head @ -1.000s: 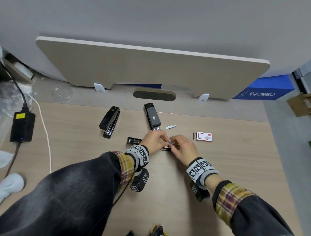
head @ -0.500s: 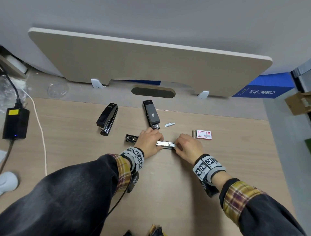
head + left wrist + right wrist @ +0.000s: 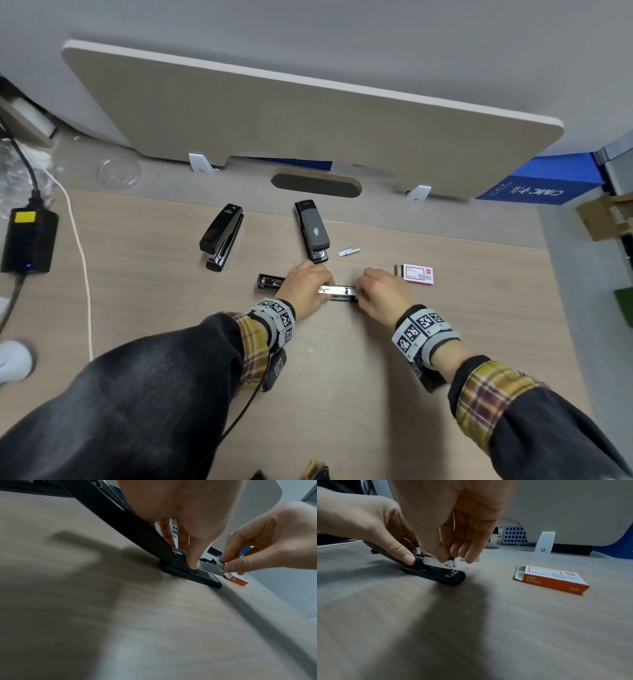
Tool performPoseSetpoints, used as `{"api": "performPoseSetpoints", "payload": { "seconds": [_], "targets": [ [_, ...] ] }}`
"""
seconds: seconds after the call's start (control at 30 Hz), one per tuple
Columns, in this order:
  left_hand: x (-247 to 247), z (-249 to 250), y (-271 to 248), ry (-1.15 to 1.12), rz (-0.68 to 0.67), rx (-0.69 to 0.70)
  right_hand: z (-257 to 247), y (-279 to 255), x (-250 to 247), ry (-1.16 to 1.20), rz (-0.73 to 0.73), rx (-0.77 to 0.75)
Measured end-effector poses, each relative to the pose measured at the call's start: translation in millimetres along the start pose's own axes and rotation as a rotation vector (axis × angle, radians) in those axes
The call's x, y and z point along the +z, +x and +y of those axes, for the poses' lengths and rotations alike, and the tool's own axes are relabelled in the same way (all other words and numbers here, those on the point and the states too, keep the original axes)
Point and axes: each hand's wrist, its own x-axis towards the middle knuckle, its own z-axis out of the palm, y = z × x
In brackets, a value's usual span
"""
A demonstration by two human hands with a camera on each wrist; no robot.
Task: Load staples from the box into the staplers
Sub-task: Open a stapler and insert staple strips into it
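A: Left of the left hand (image 3: 303, 287), what is noted?

B: The folded-back top of the open stapler (image 3: 337, 294) is seen lying flat on the desk (image 3: 342, 394), jutting out past the knuckles. Two closed staplers (image 3: 222, 238) are set beyond both hands, untouched; whether they are loaded cannot be told.

A: The left hand itself?

B: Curled over the open stapler near its hinge; in the left wrist view the thumb (image 3: 193, 561) is pressed on the side of the metal channel, fingers behind. The base is pinned to the desk by that hold.

A: And rightward?

B: The right hand (image 3: 383, 296) is closed in a pinch at the channel's front end, thumb and fingertips (image 3: 442, 559) on a small silver piece. Whether that is a staple strip or the channel's own tip cannot be told. A loose staple strip (image 3: 348, 252) lies beyond the hands, and the staple box (image 3: 418, 274), flap open, sits just right of the right hand.

A: Risks?

B: If a strip is being fed, it could be tilted by the pinch and jammed against the channel wall, or snapped into short pieces. Should the left thumb slip, the base may be skidded on the smooth desk and the alignment lost. If the spring pusher is not held back, fingertips could be nipped or staples flung out.
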Motion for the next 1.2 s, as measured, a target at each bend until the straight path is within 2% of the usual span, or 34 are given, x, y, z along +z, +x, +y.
{"api": "performPoseSetpoints", "payload": {
  "seconds": [0.2,0.37,0.93,1.2],
  "targets": [
    [-1,0,0,-0.012,-0.006,0.005,-5,4,-4,-0.056,-0.015,-0.059],
    [-1,1,0,-0.012,-0.013,0.01,-8,7,-6,-0.022,0.002,-0.023],
    [0,0,0,-0.027,-0.001,0.022,-17,11,-1,-0.031,-0.02,-0.077],
    [3,-3,2,-0.016,-0.008,0.026,-20,14,3,-0.018,0.014,-0.094]
  ]
}}
